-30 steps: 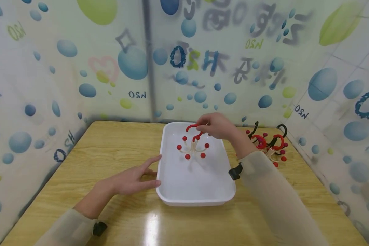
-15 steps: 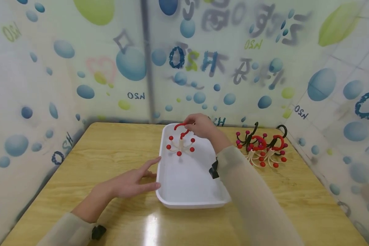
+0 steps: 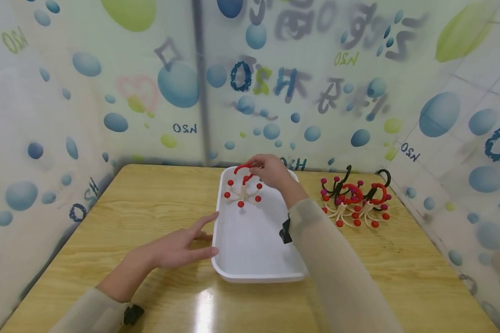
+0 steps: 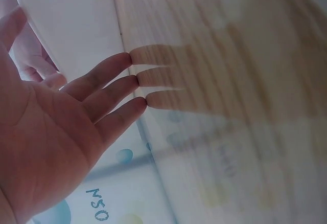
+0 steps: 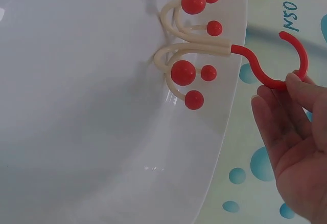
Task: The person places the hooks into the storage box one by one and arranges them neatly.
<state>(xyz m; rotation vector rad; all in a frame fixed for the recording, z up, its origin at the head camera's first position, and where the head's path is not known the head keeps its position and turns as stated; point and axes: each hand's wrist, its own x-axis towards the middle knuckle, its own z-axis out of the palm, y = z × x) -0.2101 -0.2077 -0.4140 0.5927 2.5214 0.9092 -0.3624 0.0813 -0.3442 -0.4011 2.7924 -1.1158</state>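
My right hand pinches the red hook of a multi-arm hook hanger between thumb and fingers. Below the hook, cream-coloured arms curve out and end in red balls. In the head view the hanger is upright in the far left part of a white plastic tray; its arms sit at or just above the tray floor, I cannot tell which. My left hand lies at the tray's left side with fingers spread, thumb and forefinger touching the wall. In the left wrist view its fingers are nearly straight.
At the tray's right, several more hook hangers stand grouped on the wooden table: ones with red hooks and cream arms, and black ones with magenta balls. A patterned wall rises behind the table.
My right hand has carried the hanger leftward within the tray, towards its far left corner, then slightly farther back. The left hand has stayed at the tray's side.
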